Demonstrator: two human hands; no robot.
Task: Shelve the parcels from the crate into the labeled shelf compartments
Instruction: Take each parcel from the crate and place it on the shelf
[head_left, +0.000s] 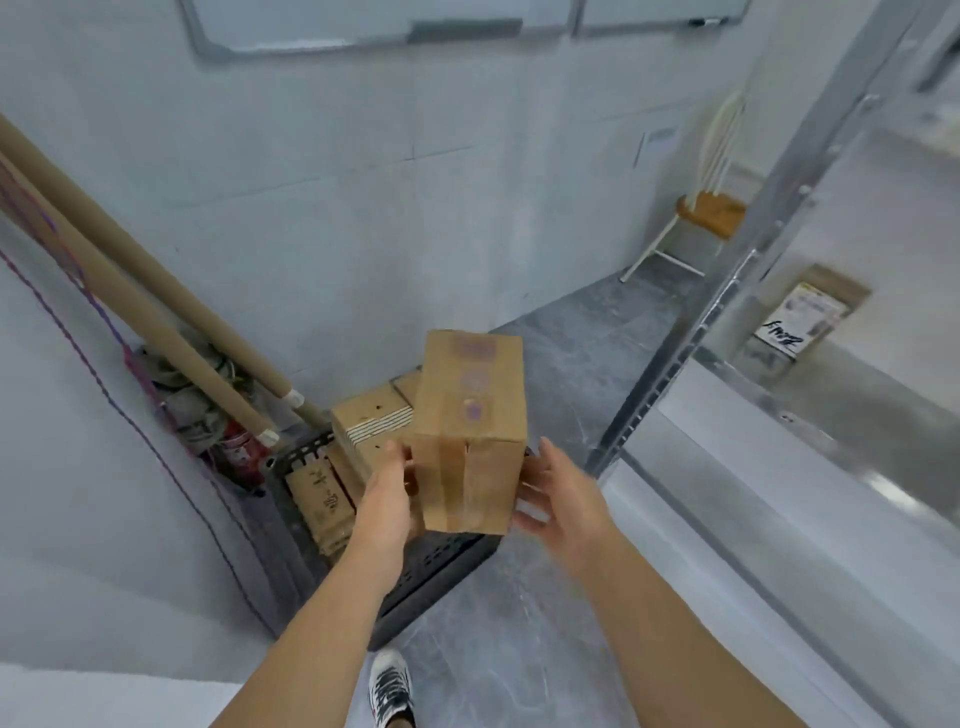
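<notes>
A tall brown cardboard parcel (470, 431) with faint purple marks on its top face is held upright above the black crate (436, 571). My left hand (387, 499) grips its left side. My right hand (558, 499) is at its right side, fingers spread and touching the edge. Other cardboard parcels (371, 423) lie in the crate on the floor below. The metal shelf (727, 332) stands to the right, and one parcel with handwriting (802, 319) rests on a shelf board.
Two long cardboard tubes (156, 312) lean in the left corner over a red object and cords. A wooden chair (706, 213) stands at the back right. My shoe (389, 686) is on the grey floor before the crate.
</notes>
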